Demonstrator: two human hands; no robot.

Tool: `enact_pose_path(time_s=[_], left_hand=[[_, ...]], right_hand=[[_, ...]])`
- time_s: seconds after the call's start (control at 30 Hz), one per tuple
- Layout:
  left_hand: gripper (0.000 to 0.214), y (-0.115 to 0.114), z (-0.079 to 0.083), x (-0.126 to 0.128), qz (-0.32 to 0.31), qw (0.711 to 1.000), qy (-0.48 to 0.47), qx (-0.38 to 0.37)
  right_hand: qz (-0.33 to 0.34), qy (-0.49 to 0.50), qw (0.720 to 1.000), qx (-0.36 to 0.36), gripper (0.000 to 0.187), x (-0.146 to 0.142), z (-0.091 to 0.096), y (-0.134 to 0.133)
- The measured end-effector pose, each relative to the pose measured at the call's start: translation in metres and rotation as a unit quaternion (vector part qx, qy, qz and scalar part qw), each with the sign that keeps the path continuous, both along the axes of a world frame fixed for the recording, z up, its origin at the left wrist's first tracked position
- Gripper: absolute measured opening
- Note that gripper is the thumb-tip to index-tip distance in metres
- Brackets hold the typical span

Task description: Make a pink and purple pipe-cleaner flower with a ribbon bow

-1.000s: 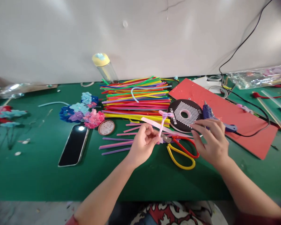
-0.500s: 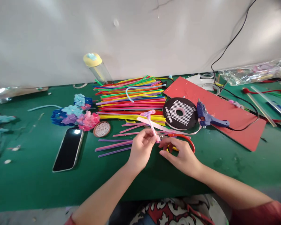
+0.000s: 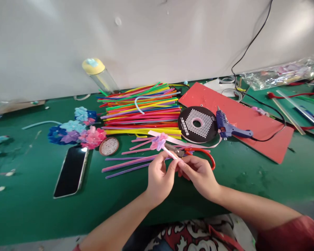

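A pink and purple pipe-cleaner flower [image 3: 159, 141] on a pale pink stem is held up over the table, its head tilted to the upper left. My left hand [image 3: 162, 176] pinches the stem between thumb and fingers. My right hand [image 3: 200, 176] is closed on the stem's lower end, its thumb against the left fingertips. Just behind the hands lie scissors [image 3: 202, 152] with red handles, partly covered by my right hand. Loose pink and purple pipe cleaners [image 3: 131, 165] lie to the left, some running behind my left hand.
Behind are a pile of colourful pipe cleaners [image 3: 143, 115], a black ribbon spool [image 3: 183, 134] and a blue glue gun [image 3: 234, 131] by a red board [image 3: 267, 134]. Leftward lie a phone [image 3: 71, 172], a dish of beads [image 3: 109, 146], finished flowers [image 3: 94, 136] and a yellow-capped bottle [image 3: 101, 75].
My right hand has come in from beside the stem and now grips its lower end. The flower has tilted left, its head turned more toward me. The view has shifted slightly.
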State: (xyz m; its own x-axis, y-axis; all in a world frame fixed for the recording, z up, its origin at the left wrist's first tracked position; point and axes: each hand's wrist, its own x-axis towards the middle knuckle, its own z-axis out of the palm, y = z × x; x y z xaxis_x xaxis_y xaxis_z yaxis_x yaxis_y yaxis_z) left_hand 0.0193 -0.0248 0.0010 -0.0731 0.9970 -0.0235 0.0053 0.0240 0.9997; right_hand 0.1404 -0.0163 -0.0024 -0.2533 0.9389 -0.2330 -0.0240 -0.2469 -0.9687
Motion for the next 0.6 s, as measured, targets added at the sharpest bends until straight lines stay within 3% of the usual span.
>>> enact_pose_path(time_s=[0.13, 0.3, 0.4, 0.6], left_hand=[[0.012, -0.0011, -0.0043, 0.0002, -0.003, 1.000, 0.001, -0.001], [0.011, 0.0000, -0.0096, -0.0022, 0.004, 1.000, 0.001, 0.020], [0.008, 0.0010, -0.0106, -0.0035, 0.017, 0.999, 0.024, 0.040], [0.007, 0.0032, -0.0048, -0.0032, 0.006, 0.999, 0.038, 0.006]], right_hand=[[-0.011, -0.009, 1.000, 0.010, 0.030, 0.0006, -0.0022, -0.0006], [-0.017, -0.094, 0.991, 0.094, 0.028, 0.0035, -0.0038, -0.0004], [-0.026, -0.150, 0.974, 0.167, 0.025, 0.0060, -0.0051, 0.0015], [-0.044, -0.228, 0.926, 0.299, 0.020, 0.0097, -0.0071, 0.0062]])
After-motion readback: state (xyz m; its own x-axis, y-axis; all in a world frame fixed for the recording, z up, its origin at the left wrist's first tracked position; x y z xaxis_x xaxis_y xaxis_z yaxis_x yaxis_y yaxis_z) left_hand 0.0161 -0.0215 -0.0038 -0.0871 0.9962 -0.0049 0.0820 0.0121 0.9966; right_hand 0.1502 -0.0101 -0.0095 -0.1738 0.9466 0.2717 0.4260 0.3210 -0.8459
